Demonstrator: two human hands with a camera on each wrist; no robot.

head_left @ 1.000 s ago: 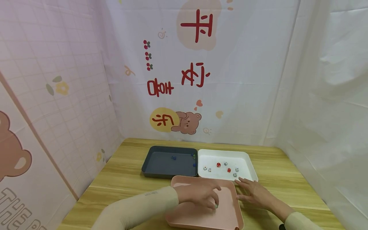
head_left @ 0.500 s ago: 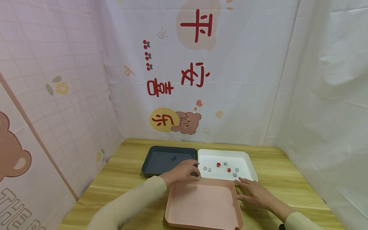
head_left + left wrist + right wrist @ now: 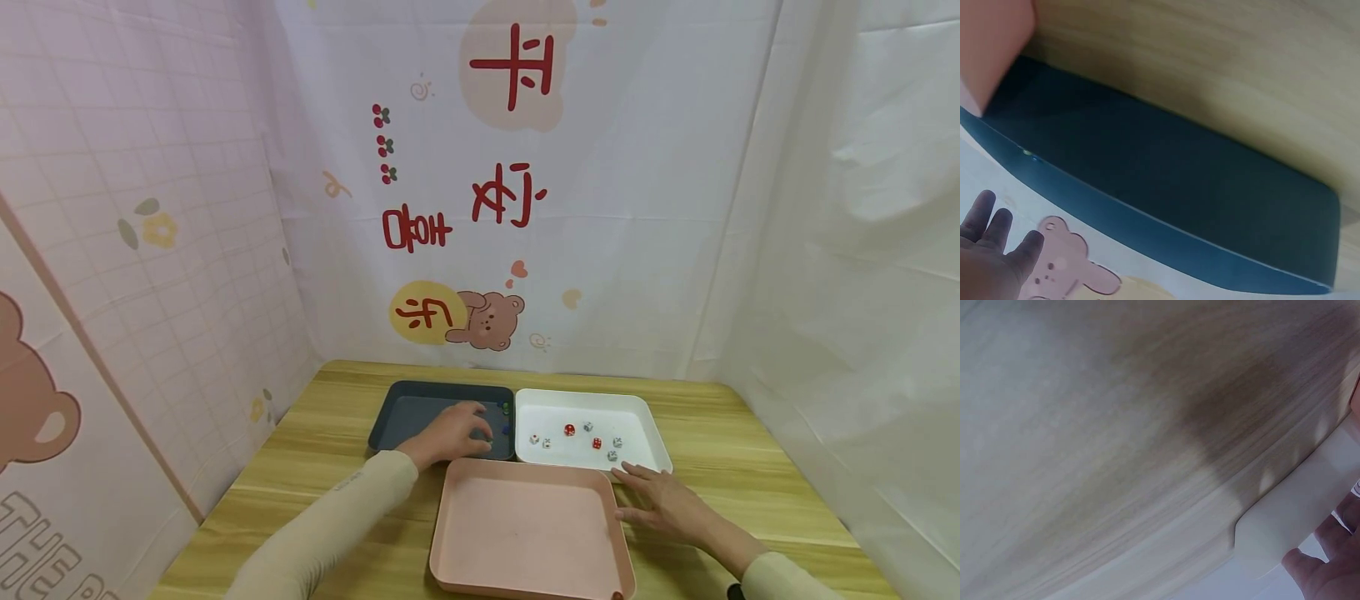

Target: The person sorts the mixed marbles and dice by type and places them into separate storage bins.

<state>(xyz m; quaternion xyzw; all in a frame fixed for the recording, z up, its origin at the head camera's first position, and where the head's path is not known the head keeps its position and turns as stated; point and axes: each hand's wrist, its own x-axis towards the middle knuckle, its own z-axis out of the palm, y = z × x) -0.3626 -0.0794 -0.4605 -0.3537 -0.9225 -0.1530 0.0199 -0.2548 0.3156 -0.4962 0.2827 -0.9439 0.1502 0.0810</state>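
In the head view my left hand [image 3: 450, 433] reaches over the dark blue tray [image 3: 405, 387]. Thumb and index finger pinch a small green die [image 3: 489, 441], mostly hidden by the fingertips. Along that tray's right side lie another green die [image 3: 506, 408] and a blue die [image 3: 506, 430]. My right hand [image 3: 663, 504] rests with its fingers spread at the near right corner of the white tray [image 3: 652, 425], its thumb by the pink tray [image 3: 525, 529]. The left wrist view shows part of the left hand [image 3: 997, 250], without the die.
Inside the white tray are red dice, one a red die [image 3: 597, 443], and several pale dice, such as a white die [image 3: 612, 456]. A small reddish object [image 3: 617, 596] sits at the pink tray's near right corner. Printed cloth [image 3: 630, 250] surrounds the wooden table [image 3: 277, 483].
My left hand has moved from inside the pink tray, left and away from me, to over the dark tray, carrying the green die. The right hand stays where it was.
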